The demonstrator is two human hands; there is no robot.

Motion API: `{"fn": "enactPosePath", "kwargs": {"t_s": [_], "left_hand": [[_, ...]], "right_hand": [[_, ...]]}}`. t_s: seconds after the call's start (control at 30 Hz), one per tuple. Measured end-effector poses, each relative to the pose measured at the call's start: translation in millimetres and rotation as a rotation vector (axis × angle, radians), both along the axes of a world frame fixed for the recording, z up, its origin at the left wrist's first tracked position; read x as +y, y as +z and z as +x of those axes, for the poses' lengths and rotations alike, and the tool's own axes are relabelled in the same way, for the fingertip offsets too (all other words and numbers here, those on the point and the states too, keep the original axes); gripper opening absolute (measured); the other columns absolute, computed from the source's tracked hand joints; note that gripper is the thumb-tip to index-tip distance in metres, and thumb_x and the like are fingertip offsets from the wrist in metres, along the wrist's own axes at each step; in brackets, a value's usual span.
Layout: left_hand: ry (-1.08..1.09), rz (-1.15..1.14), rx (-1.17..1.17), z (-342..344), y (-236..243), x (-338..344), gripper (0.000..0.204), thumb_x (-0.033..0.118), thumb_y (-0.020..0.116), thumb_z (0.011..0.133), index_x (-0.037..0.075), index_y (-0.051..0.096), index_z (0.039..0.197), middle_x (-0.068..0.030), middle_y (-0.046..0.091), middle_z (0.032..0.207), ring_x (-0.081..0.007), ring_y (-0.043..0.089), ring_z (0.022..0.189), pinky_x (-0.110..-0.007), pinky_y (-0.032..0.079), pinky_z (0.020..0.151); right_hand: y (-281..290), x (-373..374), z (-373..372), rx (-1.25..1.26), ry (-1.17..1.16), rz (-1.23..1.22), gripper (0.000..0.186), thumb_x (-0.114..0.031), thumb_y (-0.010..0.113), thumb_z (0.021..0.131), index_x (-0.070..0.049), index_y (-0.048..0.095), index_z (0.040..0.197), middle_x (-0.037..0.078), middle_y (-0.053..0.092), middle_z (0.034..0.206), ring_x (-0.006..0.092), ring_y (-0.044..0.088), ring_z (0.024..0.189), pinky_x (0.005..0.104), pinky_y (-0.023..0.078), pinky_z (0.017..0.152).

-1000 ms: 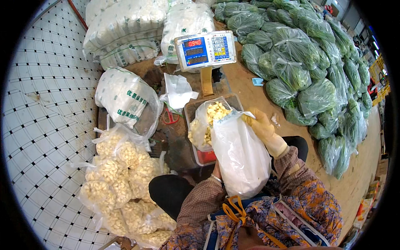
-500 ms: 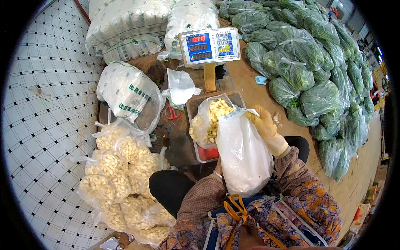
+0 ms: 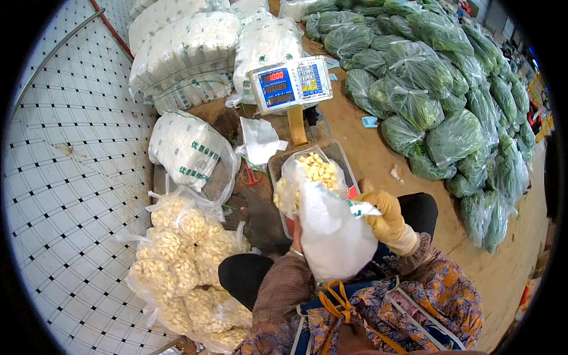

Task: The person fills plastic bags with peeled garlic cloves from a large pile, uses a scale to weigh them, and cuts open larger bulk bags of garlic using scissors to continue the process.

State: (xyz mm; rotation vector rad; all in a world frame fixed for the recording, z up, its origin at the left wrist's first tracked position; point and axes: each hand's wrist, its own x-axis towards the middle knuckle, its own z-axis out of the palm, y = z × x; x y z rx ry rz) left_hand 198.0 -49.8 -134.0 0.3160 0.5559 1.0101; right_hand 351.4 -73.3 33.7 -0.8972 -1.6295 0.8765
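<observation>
A large white plastic bag is tilted over my lap, its upper end overlapping the near side of a clear bag of peeled garlic cloves. My right hand, in a yellowish glove, grips the white bag's printed upper right edge. At its left side, my bare left hand holds the bag, with most of the fingers hidden behind it. The garlic bag lies open in the tray of a digital scale, whose lit display stands on a post behind. What the white bag contains is hard to make out.
Tied clear bags of peeled garlic are piled at my left. Behind them lie a white printed bundle, red-handled scissors and a white sheet. Bagged green vegetables are heaped at right; white packs are stacked at the back.
Both hands and the white bag have shifted slightly left, and the bag's upper end now covers more of the garlic bag. The scale's red readout has changed. The view has tilted a little.
</observation>
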Motion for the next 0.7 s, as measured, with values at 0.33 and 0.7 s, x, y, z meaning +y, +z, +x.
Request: {"fn": "enactPosePath", "kwargs": {"t_s": [0.33, 0.7], "left_hand": [[0.519, 0.516, -0.073, -160, 133, 25, 0.051, 0.041, 0.036, 0.085, 0.003, 0.039, 0.119, -0.0175, 0.043, 0.12, -0.0271, 0.042, 0.11, -0.036, 0.038, 0.09], [0.108, 0.147, 1.675, -254, -11, -3, 0.049, 0.035, 0.054, 0.078, -0.005, 0.05, 0.104, -0.0182, 0.055, 0.103, -0.0315, 0.053, 0.094, -0.036, 0.041, 0.081]], "right_hand": [[24, 48, -103, -0.007, 0.207, 0.437, 0.023, -0.003, 0.054, 0.07, -0.003, 0.057, 0.093, 0.013, 0.059, 0.08, 0.0293, 0.057, 0.071, 0.0345, 0.045, 0.064], [-182, 65, -143, -0.391, 0.188, -0.001, 0.022, -0.001, 0.052, 0.065, -0.004, 0.059, 0.086, 0.014, 0.056, 0.083, 0.0328, 0.053, 0.078, 0.0366, 0.043, 0.07]]}}
